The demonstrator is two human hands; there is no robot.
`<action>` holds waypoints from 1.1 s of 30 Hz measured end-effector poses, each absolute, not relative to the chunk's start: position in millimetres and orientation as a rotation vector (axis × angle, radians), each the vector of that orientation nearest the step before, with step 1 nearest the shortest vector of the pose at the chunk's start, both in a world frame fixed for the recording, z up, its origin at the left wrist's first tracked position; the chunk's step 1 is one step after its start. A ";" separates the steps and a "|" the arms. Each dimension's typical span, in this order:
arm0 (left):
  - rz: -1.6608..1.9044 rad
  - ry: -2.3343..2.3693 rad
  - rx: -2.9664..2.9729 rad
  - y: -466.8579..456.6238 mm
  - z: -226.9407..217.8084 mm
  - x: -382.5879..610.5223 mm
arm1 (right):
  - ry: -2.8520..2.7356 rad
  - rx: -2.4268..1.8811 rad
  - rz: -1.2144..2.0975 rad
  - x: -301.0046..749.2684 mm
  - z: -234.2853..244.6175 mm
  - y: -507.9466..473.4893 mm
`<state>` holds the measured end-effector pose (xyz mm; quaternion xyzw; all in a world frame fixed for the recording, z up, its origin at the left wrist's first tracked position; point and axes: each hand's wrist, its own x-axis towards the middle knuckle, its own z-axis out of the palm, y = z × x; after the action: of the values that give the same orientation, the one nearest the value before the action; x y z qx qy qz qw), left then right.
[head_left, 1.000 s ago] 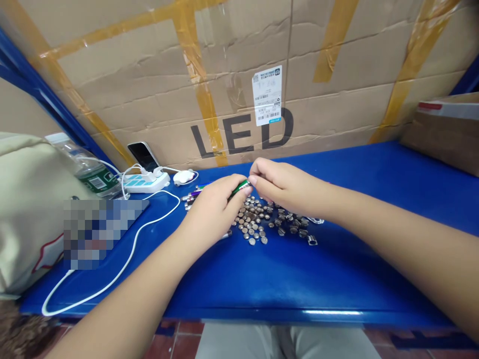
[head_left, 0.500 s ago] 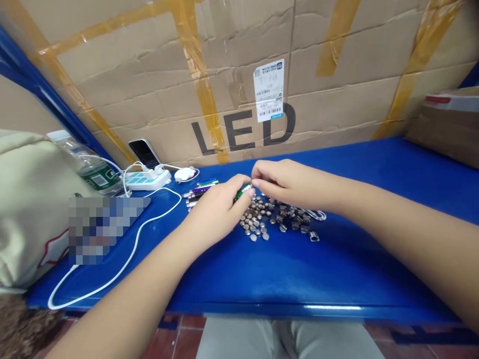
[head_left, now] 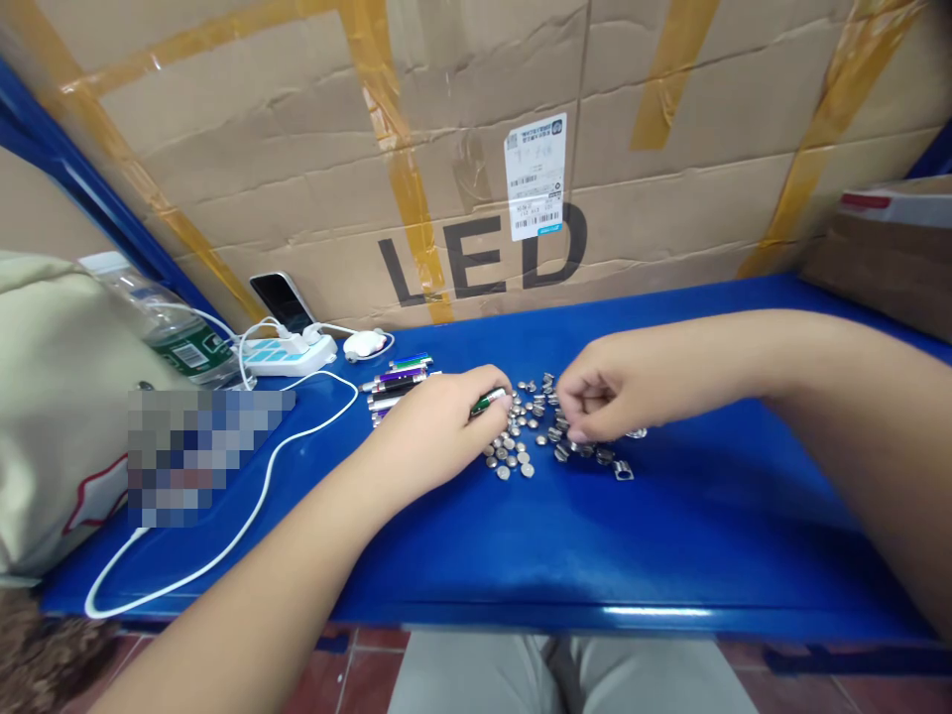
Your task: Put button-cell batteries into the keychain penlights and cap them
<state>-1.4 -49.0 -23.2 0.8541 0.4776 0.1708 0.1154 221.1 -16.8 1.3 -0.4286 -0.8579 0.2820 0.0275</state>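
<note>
Two hands busy: left hand [head_left: 438,426] clenching a slim glossy green metal tube [head_left: 488,402], right hand [head_left: 606,399] curled over round silver button cells [head_left: 521,443], can't tell if it's gripping any.

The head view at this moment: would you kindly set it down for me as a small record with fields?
Left hand: fingers curled around a green metal tube
Right hand: fingers down among silver button cells; whether they hold one cannot be told
Beside left hand: slim coloured metal tubes
Surface: blue table
Rest: white power strip, smartphone, plastic water bottle, cardboard carton printed LED
</note>
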 end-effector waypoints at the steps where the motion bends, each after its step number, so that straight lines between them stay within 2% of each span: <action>1: 0.494 1.395 2.502 -48.9 -23.5 -1.5 | -2.733 -1.331 0.920 222.3 1.8 -16.9; 3: 0.484 1.383 2.506 -48.2 -24.3 -1.8 | -2.892 -1.347 0.981 222.1 2.6 -16.5; 13: 0.358 1.375 2.570 -37.1 -16.9 -16.2 | -3.066 -1.412 0.867 214.7 4.0 -12.3; 21: 0.276 1.707 2.492 -25.9 4.9 -51.3 | -3.024 -1.451 0.856 218.0 1.2 -10.4; 28: 0.057 1.247 2.642 -34.4 -15.5 -24.2 | -3.018 -1.483 0.837 213.1 2.1 -13.3; 33: 0.059 1.248 2.668 -35.8 -18.4 -20.2 | -3.022 -1.493 0.810 212.4 2.3 -14.5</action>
<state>-20.2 -35.8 -18.4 0.9012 0.4217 0.0200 0.0977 212.4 -14.5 2.3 -0.4251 -0.8602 0.2307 -0.1618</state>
